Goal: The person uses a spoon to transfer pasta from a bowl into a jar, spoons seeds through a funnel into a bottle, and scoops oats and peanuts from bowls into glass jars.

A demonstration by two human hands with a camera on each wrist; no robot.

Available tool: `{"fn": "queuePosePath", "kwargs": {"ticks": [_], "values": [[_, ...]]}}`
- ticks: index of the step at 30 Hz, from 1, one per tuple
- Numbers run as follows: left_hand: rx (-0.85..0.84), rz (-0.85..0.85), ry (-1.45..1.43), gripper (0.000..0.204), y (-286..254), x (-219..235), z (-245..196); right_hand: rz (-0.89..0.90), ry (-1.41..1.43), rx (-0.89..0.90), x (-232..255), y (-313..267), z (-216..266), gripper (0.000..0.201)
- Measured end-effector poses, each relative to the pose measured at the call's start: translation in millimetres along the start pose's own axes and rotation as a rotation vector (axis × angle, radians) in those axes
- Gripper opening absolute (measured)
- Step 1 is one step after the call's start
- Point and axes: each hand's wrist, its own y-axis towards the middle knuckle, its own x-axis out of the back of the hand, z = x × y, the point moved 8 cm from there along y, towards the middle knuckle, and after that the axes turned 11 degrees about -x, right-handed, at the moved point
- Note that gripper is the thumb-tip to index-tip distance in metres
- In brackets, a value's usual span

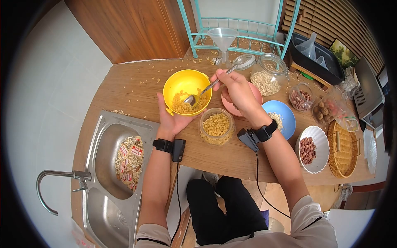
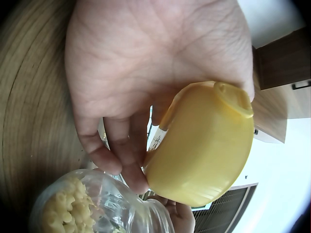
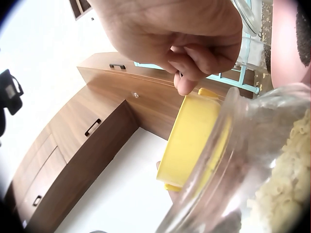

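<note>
My left hand holds a yellow bowl from its near side, thumb along the outside and fingers spread below it. Small elbow macaroni covers the bottom of the bowl. With my right hand I pinch a metal spoon by its handle, its head down among the macaroni. In the left wrist view the bowl tilts against the palm. A clear jar of macaroni stands just beside the bowl, below my right hand. In the right wrist view my fingers are curled above the bowl's rim.
A pink plate and a blue plate with oats lie to the right, near an open oat jar. Behind stand a funnel and a teal rack. At left is a steel sink containing spilled oats and packets.
</note>
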Motion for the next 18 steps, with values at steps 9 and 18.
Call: {"fn": "queuePosePath", "kwargs": {"ticks": [9, 18], "values": [[-0.016, 0.034, -0.031, 0.102, 0, 0, -2, -0.052, 0.086, -0.025, 12, 0, 3, 0.033], [-0.013, 0.033, -0.042, 0.102, 0, -2, -2, -0.085, 0.176, 0.021, 23, 2, 6, 0.034]]}}
